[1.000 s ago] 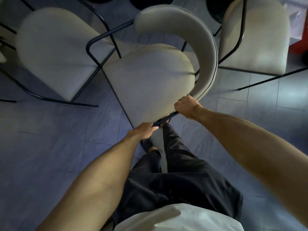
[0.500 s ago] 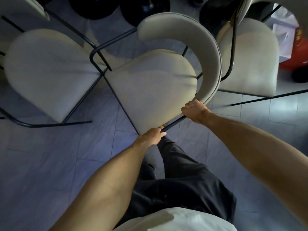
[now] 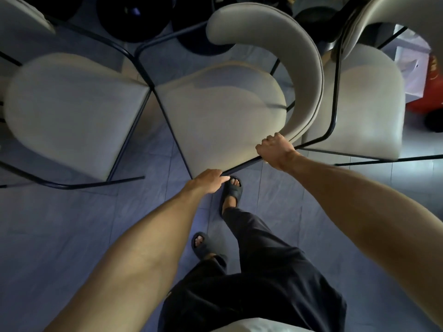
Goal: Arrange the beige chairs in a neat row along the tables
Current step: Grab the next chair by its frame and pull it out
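Note:
A beige chair (image 3: 220, 116) with a curved backrest and black metal frame stands in front of me, between two more beige chairs: one on the left (image 3: 72, 111), one on the right (image 3: 364, 99). My left hand (image 3: 208, 180) grips the middle chair's frame at the near corner of its seat. My right hand (image 3: 275, 149) grips the frame where the backrest's lower end meets it. The middle chair's left frame touches or nearly touches the left chair's seat.
Round black table bases (image 3: 134, 17) stand on the tiled floor (image 3: 72, 236) beyond the chairs. A red object (image 3: 431, 92) and white boxes sit at the far right. My feet in dark sandals (image 3: 231, 192) stand just behind the middle chair.
The middle chair has moved forward and left, closing up to the left chair, with both hands still on its frame. I have stepped forward; my feet now show.

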